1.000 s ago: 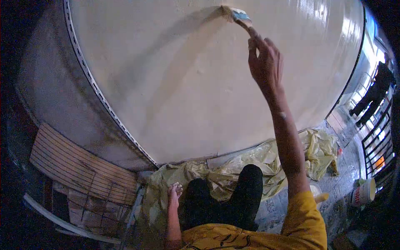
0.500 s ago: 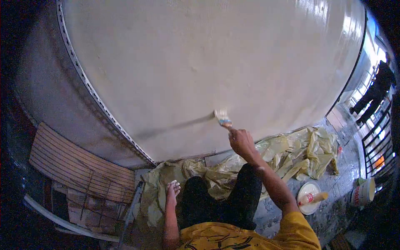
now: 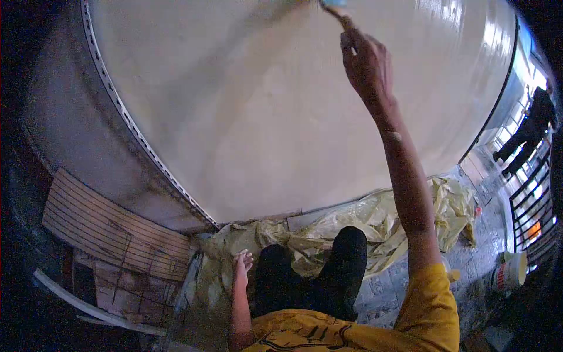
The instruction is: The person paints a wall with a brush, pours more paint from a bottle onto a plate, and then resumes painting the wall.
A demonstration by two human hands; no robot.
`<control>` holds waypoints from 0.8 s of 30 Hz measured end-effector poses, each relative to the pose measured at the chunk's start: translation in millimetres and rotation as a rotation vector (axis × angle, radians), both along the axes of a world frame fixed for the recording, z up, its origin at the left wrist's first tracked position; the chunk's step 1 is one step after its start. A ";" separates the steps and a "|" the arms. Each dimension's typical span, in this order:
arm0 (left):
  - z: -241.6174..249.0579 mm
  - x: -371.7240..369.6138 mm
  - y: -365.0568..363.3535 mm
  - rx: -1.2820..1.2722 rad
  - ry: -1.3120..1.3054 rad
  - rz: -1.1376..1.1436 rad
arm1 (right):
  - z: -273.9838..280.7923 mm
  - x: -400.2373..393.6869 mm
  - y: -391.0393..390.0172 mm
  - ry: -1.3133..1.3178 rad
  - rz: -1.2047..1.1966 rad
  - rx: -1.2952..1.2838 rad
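Though only partly visible, blue-and-brown paintbrush (image 3: 335,11)

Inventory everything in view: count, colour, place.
Paintbrush: 1, brown and bluish, top edge
Wall: 1, cream, ahead
Perforated strip: 1, white, along wall's left edge
Plastic sheet: 1, yellowish, floor below wall
Bucket: 1, white with red lettering, lower right
Railing: 1, black, far right
Orange object: 1, orange, at railing
Ribbed panel: 1, brown, left
Floor: 1, grey, lower right
Other person: 1, dark clothing, far right
Trousers: 1 pair, black, bottom centre
Shirt: 1, yellow, bottom
Left hand: 1, whitish fingertips, lower left
Right hand: 1, gripping paintbrush, top
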State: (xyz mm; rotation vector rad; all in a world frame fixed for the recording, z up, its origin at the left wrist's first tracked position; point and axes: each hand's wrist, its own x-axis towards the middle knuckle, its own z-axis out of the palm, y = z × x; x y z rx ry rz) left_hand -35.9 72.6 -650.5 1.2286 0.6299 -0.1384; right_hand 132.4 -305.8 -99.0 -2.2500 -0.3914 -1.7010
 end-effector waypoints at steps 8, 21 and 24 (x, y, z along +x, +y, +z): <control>-5.5 -18.4 3.6 -0.024 0.011 0.015 | -191.9 3.9 -4.8 0.253 -0.004 -0.030; -0.9 11.0 -6.8 -0.004 -0.019 -0.062 | -312.6 -13.3 -9.9 0.972 0.002 -0.093; -8.6 6.8 -6.1 -0.010 -0.068 -0.049 | -248.6 14.0 -29.5 0.636 0.009 -0.230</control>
